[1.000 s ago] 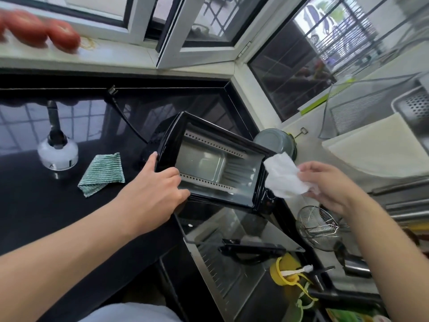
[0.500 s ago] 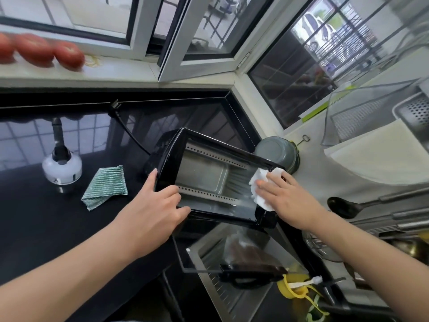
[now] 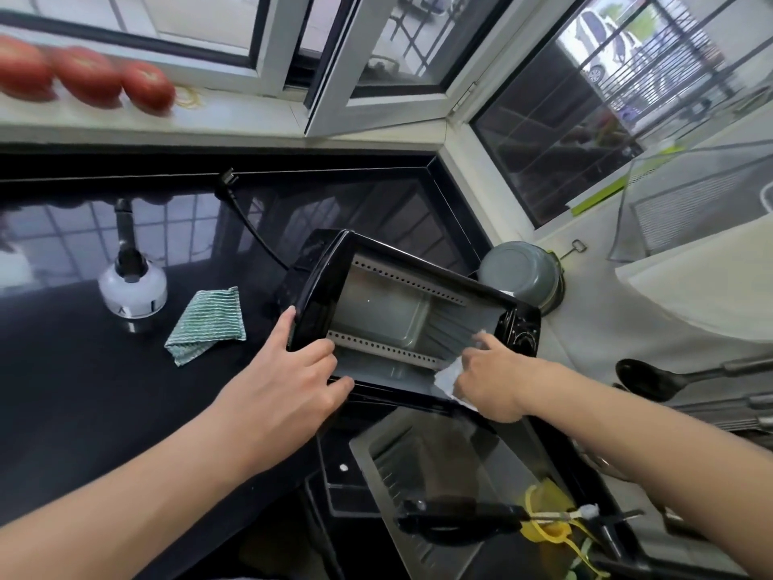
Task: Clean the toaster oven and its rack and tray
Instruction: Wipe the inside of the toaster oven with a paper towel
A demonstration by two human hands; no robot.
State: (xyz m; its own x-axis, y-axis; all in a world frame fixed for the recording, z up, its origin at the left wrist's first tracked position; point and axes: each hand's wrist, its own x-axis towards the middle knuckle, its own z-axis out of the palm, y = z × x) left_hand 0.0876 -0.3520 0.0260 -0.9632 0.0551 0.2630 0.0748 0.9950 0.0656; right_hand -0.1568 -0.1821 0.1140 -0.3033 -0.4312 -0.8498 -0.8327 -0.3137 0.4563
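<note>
The toaster oven point(image 3: 412, 320) sits on the black counter point(image 3: 75, 395), tilted so its open cavity faces up toward the camera, with its glass door point(image 3: 456, 466) hanging open on the near side. The left hand point(image 3: 288, 383) grasps the oven's near-left frame corner, thumb on the outer left side and fingers curled over the front edge. The right hand point(image 3: 491, 376) grasps a white paper towel point(image 3: 447, 378) and presses it against the inner right part of the cavity, near the control panel. A green striped cloth point(image 3: 207, 324) lies folded on the counter left of the oven, apart from it. Further left stands a white appliance with a black top point(image 3: 131, 286). A grey pot point(image 3: 523, 276) stands just beyond the oven's far-right corner. Red tomatoes point(image 3: 83, 77) line the windowsill at far left.
</note>
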